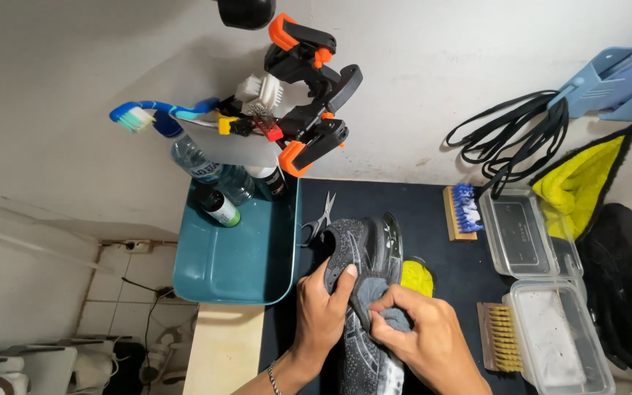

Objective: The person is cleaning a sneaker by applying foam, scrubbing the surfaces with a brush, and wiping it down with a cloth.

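1. The dark knit shoe (pixel 363 292) lies on the dark mat of the surface (pixel 433 212), with its long axis running away from the person: one end points up toward the wall and the other comes down to the bottom edge of the view, between the two forearms.
2. The left hand (pixel 321 311) has its grip closed around the shoe's left flank, the thumb over the top edge and the fingers wrapped down the side, so the shoe is steadied from that side.
3. The right hand (pixel 422 333) has its grip pinched shut on a grey cloth (pixel 378 296), which is bunched under the fingertips and pressed against the shoe's upper, just right of the left thumb.
4. Both hands touch the shoe near its middle; the far end of the shoe lies straight ahead of them, along the same axis.
5. A teal tub (pixel 232 252) sits just beside the shoe to the left, and small scissors (pixel 320 216) lie between them.
6. To the right are a blue-bristled brush (pixel 462 212), two clear plastic boxes (pixel 543 292) and a brass-bristled brush (pixel 497 336), all apart from the hands.
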